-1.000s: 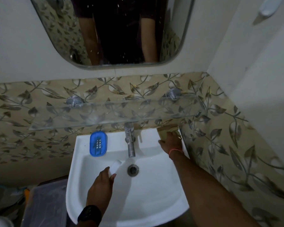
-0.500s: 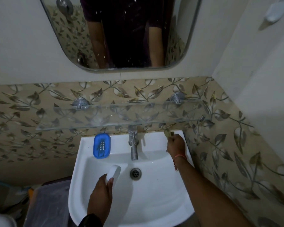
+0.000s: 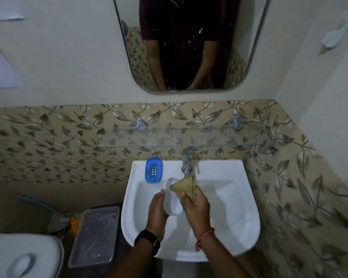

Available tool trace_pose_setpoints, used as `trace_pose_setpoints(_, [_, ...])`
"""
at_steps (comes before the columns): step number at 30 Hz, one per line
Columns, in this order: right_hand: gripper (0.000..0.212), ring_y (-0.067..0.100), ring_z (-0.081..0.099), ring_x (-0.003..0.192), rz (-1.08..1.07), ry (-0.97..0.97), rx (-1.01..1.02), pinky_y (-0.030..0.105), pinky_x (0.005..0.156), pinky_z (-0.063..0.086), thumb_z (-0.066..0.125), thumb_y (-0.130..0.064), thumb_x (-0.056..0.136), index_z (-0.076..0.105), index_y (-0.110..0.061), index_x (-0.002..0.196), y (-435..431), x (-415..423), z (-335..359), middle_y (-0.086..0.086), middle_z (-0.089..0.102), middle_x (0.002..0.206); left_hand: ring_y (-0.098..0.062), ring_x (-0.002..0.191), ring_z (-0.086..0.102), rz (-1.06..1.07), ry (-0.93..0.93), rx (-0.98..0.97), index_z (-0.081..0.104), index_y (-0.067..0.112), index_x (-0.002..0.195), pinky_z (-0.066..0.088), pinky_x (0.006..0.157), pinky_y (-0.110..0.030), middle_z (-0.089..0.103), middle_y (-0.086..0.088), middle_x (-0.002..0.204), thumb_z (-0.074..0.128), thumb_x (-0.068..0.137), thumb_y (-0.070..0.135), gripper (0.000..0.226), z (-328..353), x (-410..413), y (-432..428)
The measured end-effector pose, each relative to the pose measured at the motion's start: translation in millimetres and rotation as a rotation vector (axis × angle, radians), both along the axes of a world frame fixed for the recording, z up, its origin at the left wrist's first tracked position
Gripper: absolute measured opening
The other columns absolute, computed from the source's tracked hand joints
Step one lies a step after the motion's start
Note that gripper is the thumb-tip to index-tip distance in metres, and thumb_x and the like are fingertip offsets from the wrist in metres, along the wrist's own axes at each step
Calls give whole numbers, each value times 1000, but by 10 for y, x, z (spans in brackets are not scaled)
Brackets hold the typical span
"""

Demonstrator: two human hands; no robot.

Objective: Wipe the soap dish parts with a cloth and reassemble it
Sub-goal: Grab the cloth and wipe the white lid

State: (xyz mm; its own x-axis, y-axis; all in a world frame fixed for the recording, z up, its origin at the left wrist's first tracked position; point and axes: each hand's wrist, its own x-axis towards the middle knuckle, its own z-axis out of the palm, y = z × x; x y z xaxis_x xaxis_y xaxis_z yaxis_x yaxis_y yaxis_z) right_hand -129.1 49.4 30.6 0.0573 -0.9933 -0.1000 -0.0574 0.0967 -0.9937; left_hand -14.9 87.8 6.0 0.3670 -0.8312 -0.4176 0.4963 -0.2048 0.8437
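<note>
Two parts to go: left hand (image 3: pixel 157 207) is gripping the white tray (image 3: pixel 173 199), right hand (image 3: pixel 196 206) is pinching the cloth (image 3: pixel 184 186) closed against it. Blue insert (image 3: pixel 154 170) is sitting unwiped on the sink (image 3: pixel 229 177) rim, so reassembly's not happening yet.

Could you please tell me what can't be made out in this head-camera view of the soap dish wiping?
- White dish part, head view: mostly covered by left hand and cloth.
- Cloth contact with the dish: hidden under right hand.
- Sink drain: behind the hands.
- Blue tray: residue too small and dim to judge.
</note>
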Motion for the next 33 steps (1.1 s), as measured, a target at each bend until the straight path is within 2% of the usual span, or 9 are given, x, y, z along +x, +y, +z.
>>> trace_pose_setpoints(3, [16,-4,66,83,14,154,-68,12,76,55,67,-18,92,72,-18,107,130,221,125,-11,73,92,-32,129,58,-61,82,-1,64,19,134,41,114,-54,67,-14,133,44,102,46,46,134,-119,-17])
trace_pose_setpoints(5, [11,-10,63,71,14,217,-70,16,66,53,64,-17,92,73,-15,98,174,285,179,-11,71,80,-33,132,56,-68,141,5,66,17,132,35,118,-53,66,-16,135,44,101,50,50,200,-178,-30])
trace_pose_setpoints(11, [15,16,69,72,118,489,-238,25,68,57,62,-18,93,75,-11,88,189,94,261,5,75,78,-27,127,62,-87,94,-40,62,17,136,46,109,-43,67,-14,134,46,96,55,58,361,-246,-37])
trace_pose_setpoints(15, [20,20,66,67,4,594,-279,20,61,44,62,-13,91,71,-4,75,109,14,317,10,72,73,-27,129,60,-124,53,-108,55,18,142,45,111,-46,64,-12,138,38,104,45,50,413,-364,1])
trace_pose_setpoints(19, [11,22,68,74,-107,465,-206,15,63,43,66,-7,86,74,-1,82,-104,-5,431,9,72,78,-30,130,59,-154,91,-138,56,16,142,53,101,-44,63,-14,139,35,107,43,49,428,-428,36])
trace_pose_setpoints(22, [12,12,68,85,75,392,-277,-3,69,41,70,-9,85,77,-6,94,-68,-38,467,-2,70,89,-28,127,62,-158,72,-153,58,18,140,58,92,-38,66,-13,136,34,106,46,50,471,-355,9])
trace_pose_setpoints(25, [10,16,68,78,230,529,-311,-3,62,38,70,-14,85,77,-9,89,19,-118,400,2,71,82,-33,126,62,-149,20,-141,57,14,140,53,102,-46,65,-19,134,38,106,41,47,534,-279,-39])
trace_pose_setpoints(30, [17,13,64,59,-123,377,-116,5,50,39,68,-14,86,74,-11,70,102,-73,437,-5,67,61,-32,128,60,-170,-35,-147,54,17,142,46,110,-53,63,-17,137,39,105,40,45,549,-392,-58])
trace_pose_setpoints(33, [9,16,64,75,-268,266,7,16,66,45,69,-12,86,76,-5,86,-66,-41,572,-4,65,75,-31,129,59,-193,-50,-162,54,21,141,44,110,-57,64,-12,137,37,107,40,43,557,-487,-31])
